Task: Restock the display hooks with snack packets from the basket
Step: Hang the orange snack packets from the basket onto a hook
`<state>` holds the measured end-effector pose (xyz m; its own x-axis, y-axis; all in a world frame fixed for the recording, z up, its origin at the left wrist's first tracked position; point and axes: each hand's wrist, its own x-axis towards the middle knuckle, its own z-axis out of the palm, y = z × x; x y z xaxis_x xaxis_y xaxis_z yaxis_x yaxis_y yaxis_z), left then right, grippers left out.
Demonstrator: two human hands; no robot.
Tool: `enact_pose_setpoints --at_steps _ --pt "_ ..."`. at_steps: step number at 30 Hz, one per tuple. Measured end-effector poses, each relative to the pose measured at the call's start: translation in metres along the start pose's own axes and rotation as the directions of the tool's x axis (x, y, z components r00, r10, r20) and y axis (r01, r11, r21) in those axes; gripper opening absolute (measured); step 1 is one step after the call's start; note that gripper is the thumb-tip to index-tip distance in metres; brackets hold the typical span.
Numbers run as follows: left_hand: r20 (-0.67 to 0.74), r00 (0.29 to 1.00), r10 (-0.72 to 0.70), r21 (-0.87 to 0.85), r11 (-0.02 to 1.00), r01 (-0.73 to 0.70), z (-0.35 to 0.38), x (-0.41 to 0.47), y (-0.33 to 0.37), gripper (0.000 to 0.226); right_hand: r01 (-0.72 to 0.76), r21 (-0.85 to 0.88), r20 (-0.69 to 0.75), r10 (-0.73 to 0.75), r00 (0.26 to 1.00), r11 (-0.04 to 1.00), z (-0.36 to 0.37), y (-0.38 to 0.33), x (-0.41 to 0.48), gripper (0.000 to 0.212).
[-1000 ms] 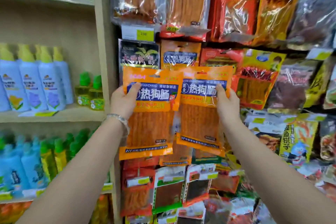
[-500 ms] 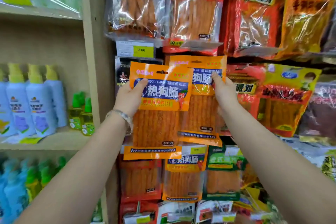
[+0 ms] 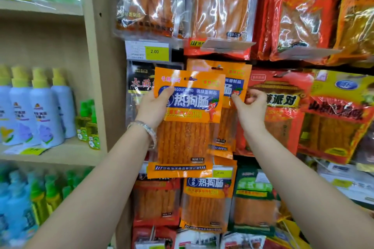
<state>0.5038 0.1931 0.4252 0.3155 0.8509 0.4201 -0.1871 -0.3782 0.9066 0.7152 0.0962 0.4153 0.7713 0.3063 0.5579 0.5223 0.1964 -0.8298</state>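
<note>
My left hand (image 3: pixel 153 107) grips an orange snack packet (image 3: pixel 186 127) by its upper left corner, thumb on the front, and holds it up before the hook display. Behind it and to the right, a second identical orange packet (image 3: pixel 232 87) is against the display, its hang hole level with a hook (image 3: pixel 218 66). My right hand (image 3: pixel 251 105) pinches that packet's right edge, thumb on the front and fingers curled. The first packet covers most of the second. The basket is out of view.
Hanging snack packets fill the display: clear and red ones above (image 3: pixel 220 12), red and yellow ones to the right (image 3: pixel 283 111), more orange ones below (image 3: pixel 206 200). A price tag (image 3: pixel 149 51) reads 2.00. A wooden shelf post (image 3: pixel 97 66) and shelves of bottles (image 3: pixel 36 107) stand on the left.
Both packets have risen against the display. The right-hand packet now sits higher, at the hook, and my right hand has slid to its right edge. The left packet overlaps it more.
</note>
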Motion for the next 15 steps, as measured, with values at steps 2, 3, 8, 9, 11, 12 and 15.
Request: enact_pose_setpoints --at_steps 2,3,8,9,11,12,15 --pt "0.020 1.000 0.005 -0.010 1.000 -0.004 0.006 -0.002 0.000 0.032 0.049 0.021 -0.028 -0.049 0.998 0.999 -0.004 0.003 -0.009 0.042" --pt "0.029 1.000 0.001 -0.007 1.000 -0.001 0.009 -0.004 0.000 0.040 0.079 0.057 -0.021 -0.078 0.997 0.995 -0.006 0.003 -0.013 0.036" --pt "0.076 0.996 -0.041 -0.060 0.997 0.045 0.029 -0.007 0.009 0.107 0.168 0.178 0.151 -0.196 0.969 0.970 -0.011 -0.014 -0.026 0.022" --pt "0.093 0.995 -0.038 -0.081 0.996 0.046 0.032 -0.007 0.012 0.109 0.159 0.183 0.182 -0.192 0.964 0.970 -0.012 -0.018 -0.025 0.026" --pt "0.123 0.992 -0.011 -0.103 0.994 0.024 0.040 -0.008 0.017 0.104 0.136 0.198 0.201 -0.176 0.964 0.971 -0.013 -0.026 -0.021 0.028" --pt "0.130 0.991 0.018 -0.091 0.996 -0.006 0.043 -0.009 0.019 0.096 0.131 0.205 0.196 -0.172 0.966 0.970 -0.014 -0.030 -0.019 0.026" --pt "0.066 0.968 0.243 -0.016 0.970 -0.242 0.047 -0.006 0.025 0.055 0.171 0.236 0.166 -0.213 0.963 0.957 -0.014 -0.037 -0.011 0.019"
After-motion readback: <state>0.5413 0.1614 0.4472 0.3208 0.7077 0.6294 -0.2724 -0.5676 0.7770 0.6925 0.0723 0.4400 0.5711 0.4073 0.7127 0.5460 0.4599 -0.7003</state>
